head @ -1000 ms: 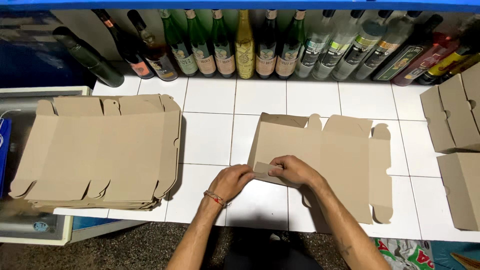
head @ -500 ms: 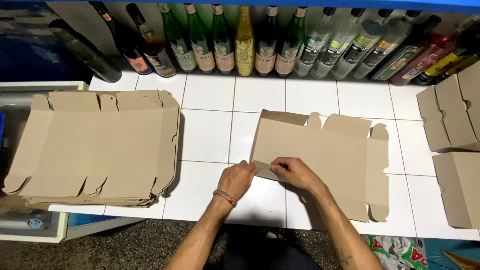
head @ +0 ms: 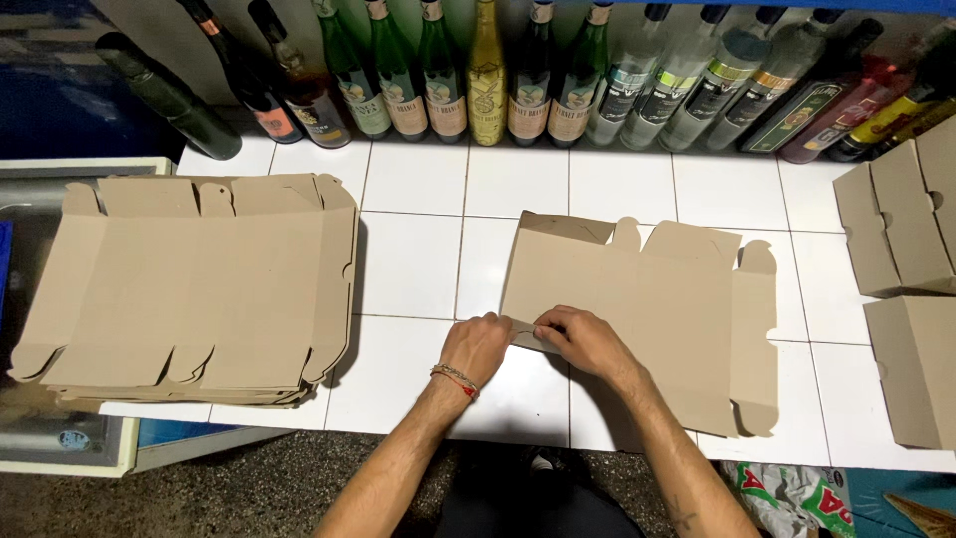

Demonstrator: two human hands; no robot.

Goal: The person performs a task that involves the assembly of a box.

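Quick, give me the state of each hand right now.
Left hand: closed, pinching the near-left edge of the flat cardboard box blank.
Right hand: closed, pinching the same edge right beside it.

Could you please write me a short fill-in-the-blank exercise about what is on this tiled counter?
1. Both hands pinch the near-left corner of a flat ____ box blank.
2. A red bracelet sits on the ____ wrist.
3. The stack of blanks lies to the person's ____.
4. A row of ____ lines the back.

Missing words: cardboard; left; left; bottles

Bottle necks (head: 558, 15) cut off at the top edge; folded boxes (head: 911, 299) clipped at the right; flat's near-left corner (head: 528, 339) under both hands
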